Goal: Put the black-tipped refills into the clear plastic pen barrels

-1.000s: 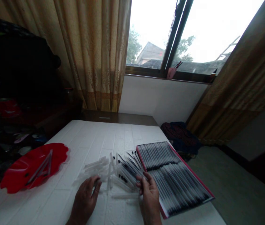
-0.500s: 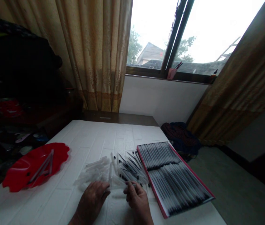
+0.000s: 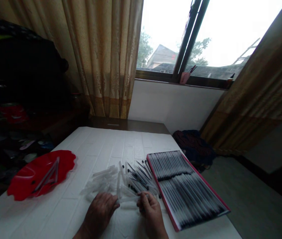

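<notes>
A translucent plastic tube [image 3: 129,199] spans the gap between my two hands above the white table. My left hand [image 3: 101,209] pinches its left end with closed fingers. At its other end, my right hand [image 3: 150,209] has thumb and fingers pressed together around it; the tip inside is hidden. Beyond my left hand lies a loose pile of similar clear tubes [image 3: 103,179]. Dark, thin pointed sticks [image 3: 140,175] and small black plugs [image 3: 132,188] are scattered beyond my right hand. Another clear tube lies on the table just below the held one.
To the right, a pink-edged tray [image 3: 164,205] holds two rows of clear tubes with dark insides [image 3: 188,192]. A red scalloped dish [image 3: 18,186] with a few clear pieces sits at the left. The white table [image 3: 81,159] ends at the right near dark cloth [image 3: 193,144].
My right hand has shifted slightly right, away from my left hand, and the tube between them shows more plainly. The whole view has shifted a little.
</notes>
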A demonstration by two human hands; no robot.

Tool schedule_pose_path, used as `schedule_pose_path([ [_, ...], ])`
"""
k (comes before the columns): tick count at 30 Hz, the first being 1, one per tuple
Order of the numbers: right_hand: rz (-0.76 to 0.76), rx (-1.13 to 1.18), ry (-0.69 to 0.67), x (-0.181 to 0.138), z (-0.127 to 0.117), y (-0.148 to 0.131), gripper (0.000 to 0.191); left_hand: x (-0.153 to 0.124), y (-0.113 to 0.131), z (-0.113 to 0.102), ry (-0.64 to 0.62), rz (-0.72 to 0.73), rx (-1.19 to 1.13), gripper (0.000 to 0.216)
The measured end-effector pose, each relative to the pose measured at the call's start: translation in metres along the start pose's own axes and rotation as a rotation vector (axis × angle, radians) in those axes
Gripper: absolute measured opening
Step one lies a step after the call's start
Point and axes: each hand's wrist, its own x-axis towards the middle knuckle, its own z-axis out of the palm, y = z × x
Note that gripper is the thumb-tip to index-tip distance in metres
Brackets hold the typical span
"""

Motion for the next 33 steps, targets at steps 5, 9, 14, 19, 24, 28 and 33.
schedule_pose_path([
  [5, -0.095, -0.115, -0.085, -0.002, -0.005, -0.002, 0.041, -0.002, 0.002, -0.001, -0.075, 0.007, -0.082, 0.023],
  [9, -0.155, -0.156, -0.112, -0.005, -0.012, -0.012, 0.034, -0.001, -0.001, -0.007, -0.145, -0.043, -0.174, 0.029],
  [14, -0.204, 0.011, 0.184, 0.006, -0.029, -0.039, 0.040, 0.002, -0.008, -0.009, -0.087, -0.186, -0.217, 0.037],
  [19, -0.312, -0.308, 0.193, 0.014, -0.025, -0.036, 0.039, -0.001, -0.012, 0.000, 0.029, -0.170, -0.047, 0.024],
  [24, -0.548, -0.857, 0.216, 0.017, -0.024, -0.022, 0.022, -0.007, -0.020, 0.007, -0.009, -0.215, 0.069, 0.029],
  [28, -0.803, -1.116, 0.217, 0.023, -0.028, -0.023, 0.019, -0.010, -0.023, 0.011, -0.027, -0.223, 0.095, 0.031],
  [33, -0.861, -1.291, 0.218, 0.026, -0.028, -0.025, 0.014, -0.013, -0.024, 0.015, -0.021, -0.213, 0.093, 0.029],
])
